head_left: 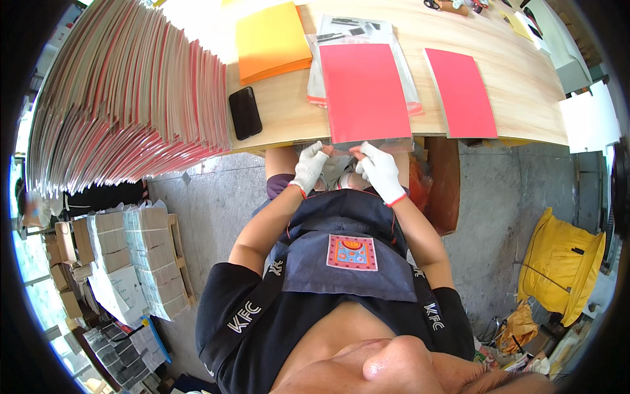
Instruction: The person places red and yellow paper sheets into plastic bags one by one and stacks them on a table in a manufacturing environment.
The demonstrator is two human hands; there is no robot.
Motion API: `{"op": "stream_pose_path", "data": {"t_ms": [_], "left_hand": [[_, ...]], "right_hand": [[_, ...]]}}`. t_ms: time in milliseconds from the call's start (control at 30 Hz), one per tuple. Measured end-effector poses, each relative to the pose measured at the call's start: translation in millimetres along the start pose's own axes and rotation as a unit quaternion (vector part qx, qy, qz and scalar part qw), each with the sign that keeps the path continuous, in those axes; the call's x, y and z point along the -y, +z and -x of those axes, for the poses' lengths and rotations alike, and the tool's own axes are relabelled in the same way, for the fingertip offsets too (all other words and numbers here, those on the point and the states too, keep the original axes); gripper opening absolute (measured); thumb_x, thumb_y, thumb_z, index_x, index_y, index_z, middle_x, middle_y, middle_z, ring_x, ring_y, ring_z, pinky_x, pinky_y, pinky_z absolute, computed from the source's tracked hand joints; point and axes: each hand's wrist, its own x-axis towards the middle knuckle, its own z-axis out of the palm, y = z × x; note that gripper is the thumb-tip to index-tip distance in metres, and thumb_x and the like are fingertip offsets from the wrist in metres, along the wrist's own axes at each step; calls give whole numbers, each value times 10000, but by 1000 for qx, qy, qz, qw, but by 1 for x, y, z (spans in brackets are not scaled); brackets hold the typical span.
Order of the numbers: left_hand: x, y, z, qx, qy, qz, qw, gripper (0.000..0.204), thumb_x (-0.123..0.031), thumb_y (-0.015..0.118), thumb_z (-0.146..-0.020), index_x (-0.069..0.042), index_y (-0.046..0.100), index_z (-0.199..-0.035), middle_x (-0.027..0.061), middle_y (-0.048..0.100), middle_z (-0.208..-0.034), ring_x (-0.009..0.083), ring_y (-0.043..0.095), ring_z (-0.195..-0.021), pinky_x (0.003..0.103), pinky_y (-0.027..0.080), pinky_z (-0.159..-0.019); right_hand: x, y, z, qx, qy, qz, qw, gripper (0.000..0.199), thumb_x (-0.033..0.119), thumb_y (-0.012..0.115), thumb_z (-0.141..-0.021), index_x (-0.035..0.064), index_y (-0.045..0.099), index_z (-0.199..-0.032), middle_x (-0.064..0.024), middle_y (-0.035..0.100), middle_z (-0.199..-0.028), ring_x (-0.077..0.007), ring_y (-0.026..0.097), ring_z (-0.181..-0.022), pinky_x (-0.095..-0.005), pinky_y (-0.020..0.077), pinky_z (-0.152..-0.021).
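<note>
Pinkish red, plain and smooth, the flat booklet [365, 92] lies at the near edge of the bench [525, 98], just ahead of my left hand [308, 169] and right hand [382, 172], clear film [394, 146] showing along its near side. My white-gloved hands are apart from each other, fingertips at that film; whether either is clamped on it, I cannot tell. Pale wood grain stretches beyond them; grey floor [485, 197] shows to either side. Ahead, clear plastic bags [378, 38] lie under the booklet, their contents unclear.
</note>
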Motion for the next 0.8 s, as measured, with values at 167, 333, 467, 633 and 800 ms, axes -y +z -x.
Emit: {"op": "stream_pose_path", "data": {"t_ms": [167, 333, 467, 633, 800], "left_hand": [[17, -21, -20, 66, -24, 2, 998, 218, -174, 547, -941, 7, 598, -1051, 70, 660, -943, 165, 650, -857, 302, 564, -683], [18, -21, -23, 83, 5, -36, 996, 208, -198, 569, -935, -4, 618, -992, 73, 670, -953, 159, 656, -843, 281, 552, -664], [32, -28, -19, 43, 5, 2, 999, 202, -196, 586, -918, -5, 634, -959, 76, 684, -899, 149, 659, -777, 262, 535, -668], [-2, -31, 1, 61, 86, -181, 978, 199, -200, 601, -918, -3, 626, -934, 59, 669, -787, 92, 605, -705, 245, 480, -624], [11, -40, -2, -102, 468, -460, 748, 287, -69, 695, -737, -131, 656, -1014, 65, 623, -1079, 215, 618, -733, 332, 516, -637]], "right_hand": [[-3, 27, -29, -30, -222, 326, 918, 193, 205, 547, -865, 91, 530, -1020, -115, 660, -706, -289, 647, -601, -402, 481, -506], [-5, 30, -38, 31, -232, 374, 897, 205, 231, 581, -837, 101, 519, -983, -120, 658, -742, -300, 645, -623, -418, 492, -520], [-32, -14, -14, 60, 112, -336, 933, 80, 143, 546, -872, 63, 538, -869, -102, 640, -730, -177, 599, -539, -309, 468, -498], [-247, -168, 67, -64, -15, -745, 664, 239, 250, 414, -973, 55, 545, -1016, -96, 547, -837, -232, 572, -699, -316, 492, -595], [-242, -127, 129, -316, 287, -636, 643, 367, 262, 554, -955, 65, 490, -1258, -148, 586, -1165, -272, 607, -979, -411, 549, -782]]}}
